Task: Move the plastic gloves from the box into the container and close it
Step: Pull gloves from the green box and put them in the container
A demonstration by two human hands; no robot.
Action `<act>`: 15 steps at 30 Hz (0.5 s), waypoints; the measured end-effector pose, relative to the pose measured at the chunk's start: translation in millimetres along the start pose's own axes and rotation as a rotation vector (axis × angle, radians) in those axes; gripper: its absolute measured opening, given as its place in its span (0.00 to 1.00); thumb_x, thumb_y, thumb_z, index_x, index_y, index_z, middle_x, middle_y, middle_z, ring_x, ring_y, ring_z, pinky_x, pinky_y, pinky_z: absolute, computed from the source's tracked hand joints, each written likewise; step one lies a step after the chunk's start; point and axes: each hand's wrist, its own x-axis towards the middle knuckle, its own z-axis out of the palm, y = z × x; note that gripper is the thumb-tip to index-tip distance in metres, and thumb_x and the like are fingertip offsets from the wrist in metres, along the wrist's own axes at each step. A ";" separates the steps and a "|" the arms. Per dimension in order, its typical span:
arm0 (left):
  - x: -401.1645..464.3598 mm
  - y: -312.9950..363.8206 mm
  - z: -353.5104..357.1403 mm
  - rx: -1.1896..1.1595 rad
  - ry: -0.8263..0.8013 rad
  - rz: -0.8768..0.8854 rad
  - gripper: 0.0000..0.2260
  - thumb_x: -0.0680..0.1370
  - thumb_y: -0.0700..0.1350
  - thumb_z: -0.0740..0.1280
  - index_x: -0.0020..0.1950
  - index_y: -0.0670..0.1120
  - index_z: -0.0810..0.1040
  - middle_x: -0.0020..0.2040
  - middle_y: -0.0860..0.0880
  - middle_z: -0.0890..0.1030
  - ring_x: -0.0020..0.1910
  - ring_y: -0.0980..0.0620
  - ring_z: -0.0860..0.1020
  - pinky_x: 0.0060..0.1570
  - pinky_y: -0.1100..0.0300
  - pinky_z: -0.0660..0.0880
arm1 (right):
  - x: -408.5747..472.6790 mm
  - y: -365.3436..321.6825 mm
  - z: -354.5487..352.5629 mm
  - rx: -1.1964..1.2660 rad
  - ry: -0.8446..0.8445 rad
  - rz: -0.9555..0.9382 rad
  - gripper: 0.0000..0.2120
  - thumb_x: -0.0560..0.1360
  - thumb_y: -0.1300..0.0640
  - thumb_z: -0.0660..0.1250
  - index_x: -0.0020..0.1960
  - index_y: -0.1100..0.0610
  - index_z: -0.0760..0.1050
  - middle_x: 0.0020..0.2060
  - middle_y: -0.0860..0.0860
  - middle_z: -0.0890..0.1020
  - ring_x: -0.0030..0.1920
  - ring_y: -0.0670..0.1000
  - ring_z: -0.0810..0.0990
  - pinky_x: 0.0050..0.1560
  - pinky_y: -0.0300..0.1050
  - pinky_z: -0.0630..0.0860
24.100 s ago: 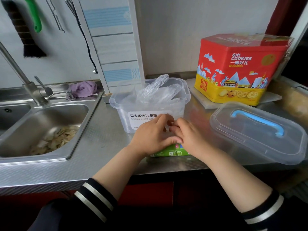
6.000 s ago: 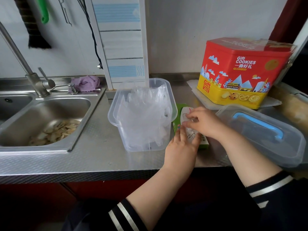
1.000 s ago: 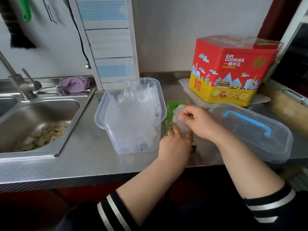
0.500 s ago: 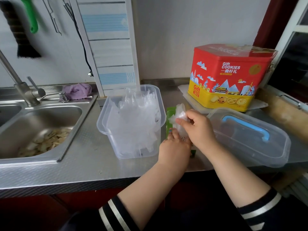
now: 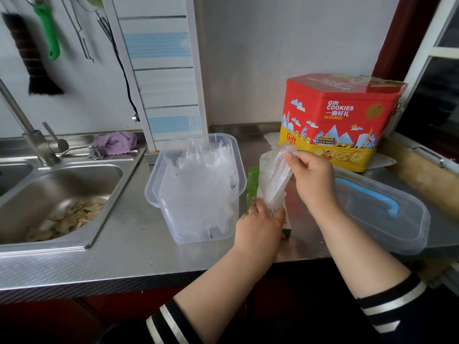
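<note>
Fingers of the right hand (image 5: 311,175) are pinching a thin clear plastic glove (image 5: 274,180), lifting it above the flat green cardboard box (image 5: 252,188) — its lower end is still trailing into the box. The left hand (image 5: 260,224) is pressing down on the box, fingers lying fairly flat. Just left, the open clear plastic container (image 5: 231,175) is sitting on the steel table (image 5: 129,247), stuffed with gloves. Its clear lid with a blue handle (image 5: 380,207) is lying to the right — beside a red cookie tin (image 5: 340,115).
</note>
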 end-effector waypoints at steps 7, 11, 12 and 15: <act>0.1 1.8 -2.7 0.014 -0.022 0.009 0.21 0.82 0.46 0.60 0.74 0.48 0.60 0.74 0.31 0.55 0.70 0.35 0.65 0.61 0.49 0.70 | -10.7 -10.8 7.6 0.030 0.137 -0.113 0.10 0.78 0.58 0.68 0.49 0.66 0.82 0.41 0.55 0.84 0.45 0.52 0.79 0.46 0.39 0.77; -0.8 2.0 -3.3 0.015 -0.008 -0.005 0.21 0.82 0.45 0.61 0.74 0.48 0.61 0.74 0.31 0.55 0.70 0.35 0.65 0.61 0.49 0.70 | -9.1 -9.3 7.8 0.076 0.199 -0.118 0.07 0.76 0.61 0.69 0.52 0.61 0.82 0.45 0.40 0.81 0.49 0.33 0.79 0.52 0.30 0.74; -3.7 2.8 -3.6 0.013 0.004 -0.010 0.21 0.81 0.46 0.62 0.73 0.49 0.62 0.74 0.31 0.57 0.69 0.35 0.66 0.59 0.49 0.71 | -7.0 -7.9 7.1 0.095 0.200 -0.112 0.06 0.76 0.61 0.69 0.52 0.59 0.82 0.45 0.41 0.82 0.49 0.35 0.79 0.52 0.31 0.75; -5.2 1.6 -3.1 0.045 -0.017 -0.023 0.23 0.63 0.54 0.79 0.56 0.53 0.80 0.59 0.34 0.77 0.49 0.41 0.81 0.38 0.56 0.79 | 4.6 -2.4 3.5 0.118 0.189 -0.077 0.05 0.76 0.59 0.69 0.51 0.56 0.81 0.46 0.47 0.84 0.51 0.46 0.83 0.53 0.38 0.77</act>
